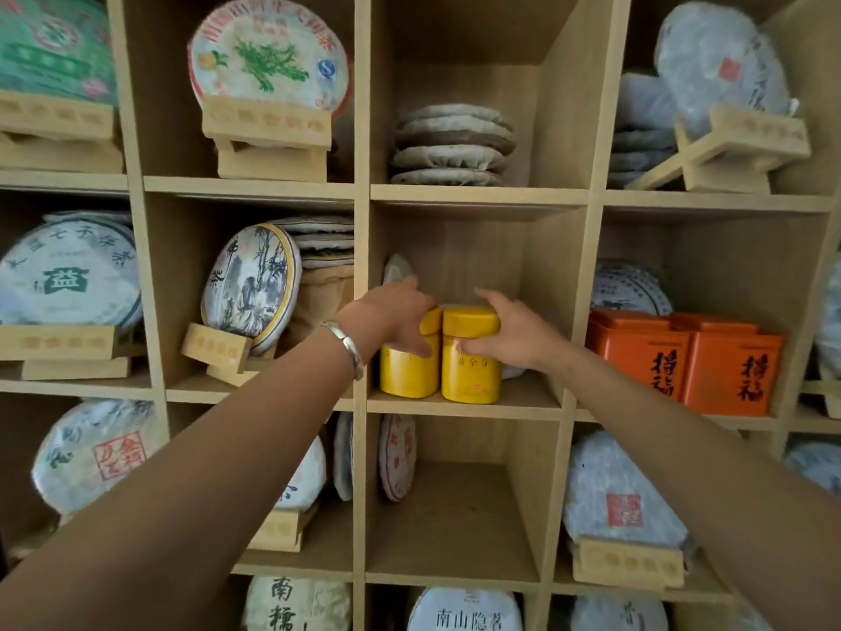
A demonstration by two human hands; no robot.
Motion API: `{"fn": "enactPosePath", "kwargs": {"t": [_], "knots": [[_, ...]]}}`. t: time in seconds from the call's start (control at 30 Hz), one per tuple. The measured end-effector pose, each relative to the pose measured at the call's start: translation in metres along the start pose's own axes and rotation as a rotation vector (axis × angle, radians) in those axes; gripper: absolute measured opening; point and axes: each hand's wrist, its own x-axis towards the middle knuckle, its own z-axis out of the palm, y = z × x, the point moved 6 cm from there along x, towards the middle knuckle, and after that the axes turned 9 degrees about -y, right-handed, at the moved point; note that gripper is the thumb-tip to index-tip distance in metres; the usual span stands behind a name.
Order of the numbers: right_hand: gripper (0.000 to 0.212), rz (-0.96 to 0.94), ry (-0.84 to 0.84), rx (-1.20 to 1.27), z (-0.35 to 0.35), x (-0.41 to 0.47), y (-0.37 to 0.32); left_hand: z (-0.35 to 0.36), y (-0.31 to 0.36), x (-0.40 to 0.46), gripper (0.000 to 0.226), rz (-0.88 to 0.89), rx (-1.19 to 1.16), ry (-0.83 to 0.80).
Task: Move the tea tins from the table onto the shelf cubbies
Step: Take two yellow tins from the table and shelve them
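While gripping yellow tins (468, 357) side by side, left hand (396, 318), right hand (509, 330)

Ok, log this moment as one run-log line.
stage: placing | left hand: grips left yellow tin | right hand: grips right yellow tin | tins: upright, side by side, on middle cubby shelf

Soft, even daylight fills the wooden shelf (478, 193), brightest on the front edges, while the deep backs of the cubbies fall into shadow. Wide-angle distortion bows the uprights outward toward left and right. The picture is slightly soft overall, blurring most at the corners; no harsh glare shows.
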Motion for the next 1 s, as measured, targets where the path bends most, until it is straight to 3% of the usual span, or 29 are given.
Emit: {"fn": "enactPosePath", "kwargs": {"t": [0.07, 0.17, 0.43, 0.77, 1.0], "knots": [[0.11, 0.009, 0.025, 0.098, 0.002, -0.002, 0.003, -0.006, -0.002, -0.001, 0.07, -0.033, 0.037, 0.003], [0.106, -0.009, 0.032, 0.174, 0.008, -0.009, 0.005, -0.01, -0.006, -0.005, 0.072, -0.066, 0.048, 0.001], [0.1, -0.058, 0.08, 0.172, 0.016, -0.015, 0.001, -0.016, -0.003, -0.016, 0.07, -0.068, 0.057, -0.051], [0.102, -0.063, 0.075, 0.22, 0.018, -0.015, 0.003, -0.011, -0.004, -0.022, 0.076, -0.046, 0.02, 0.042], [0.106, -0.131, 0.08, -0.061, -0.004, -0.02, -0.014, -0.009, -0.005, -0.025, 0.08, -0.028, 0.053, 0.06]]}}
